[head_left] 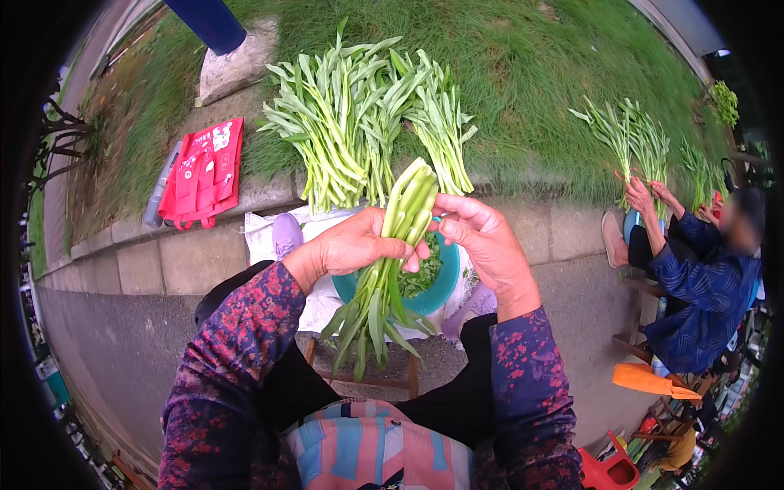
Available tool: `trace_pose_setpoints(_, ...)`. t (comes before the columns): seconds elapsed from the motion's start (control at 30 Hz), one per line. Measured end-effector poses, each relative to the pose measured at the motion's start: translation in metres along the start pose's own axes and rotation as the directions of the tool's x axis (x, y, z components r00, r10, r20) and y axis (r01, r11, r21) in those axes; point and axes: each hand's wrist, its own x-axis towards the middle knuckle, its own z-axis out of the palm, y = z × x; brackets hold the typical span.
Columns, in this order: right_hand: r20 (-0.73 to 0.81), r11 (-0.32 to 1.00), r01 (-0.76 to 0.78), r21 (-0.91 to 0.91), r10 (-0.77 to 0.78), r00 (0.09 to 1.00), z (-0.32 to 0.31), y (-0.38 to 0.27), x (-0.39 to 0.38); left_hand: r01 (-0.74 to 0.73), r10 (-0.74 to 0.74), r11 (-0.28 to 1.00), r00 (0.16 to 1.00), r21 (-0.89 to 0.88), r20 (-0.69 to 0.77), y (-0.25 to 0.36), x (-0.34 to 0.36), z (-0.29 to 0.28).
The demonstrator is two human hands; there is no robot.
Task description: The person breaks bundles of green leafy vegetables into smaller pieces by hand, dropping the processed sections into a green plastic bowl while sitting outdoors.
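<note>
A bunch of water spinach (384,269), pale stems up and leaves hanging down toward me, is gripped by my left hand (351,243). On its other side is my right hand (486,241), fingers bent in a pinch with the tips against the stems; whatever lies between them is hidden. Below both hands sits a teal basin (442,287) partly filled with chopped greens (420,273). It stands on a white sheet (314,306) between my purple shoes (286,234). Beyond, a large pile of water spinach (359,122) lies across the kerb and grass.
To the left, a red bag (202,173) and a grey bottle (162,186) rest by the kerb. A blue post (208,24) rises from a concrete base. At right, a person in dark blue (698,286) handles greens. An orange bag (653,380) and red stool (611,467) are lower right.
</note>
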Motion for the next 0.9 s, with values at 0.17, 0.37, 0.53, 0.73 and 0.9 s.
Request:
trace_pose_setpoints(0.17,-0.039,0.999,-0.029,-0.023,0.028,0.999,-0.002,0.009,0.002,-0.017,0.018,1.000,0.999,-0.005,0.030,-0.006,0.001,-0.002)
trace_pose_setpoints(0.37,-0.150,0.996,0.089,0.030,-0.084,0.985,-0.005,0.009,0.006,-0.047,0.047,0.999,0.999,-0.011,-0.028,-0.003,0.003,-0.007)
trace_pose_setpoints(0.53,-0.327,0.959,0.233,0.162,-0.170,0.930,-0.031,-0.006,0.002,-0.010,0.022,0.998,0.979,0.060,-0.205,0.004,0.000,-0.029)
trace_pose_setpoints(0.73,-0.496,0.954,0.279,0.112,-0.189,0.847,-0.051,-0.022,-0.005,0.004,0.090,0.974,0.911,0.227,-0.403,0.010,-0.008,-0.050)
trace_pose_setpoints(0.9,-0.506,0.967,0.207,0.148,-0.106,0.856,-0.045,-0.020,-0.001,0.019,0.211,0.901,0.854,0.434,-0.476,0.007,-0.003,-0.042)
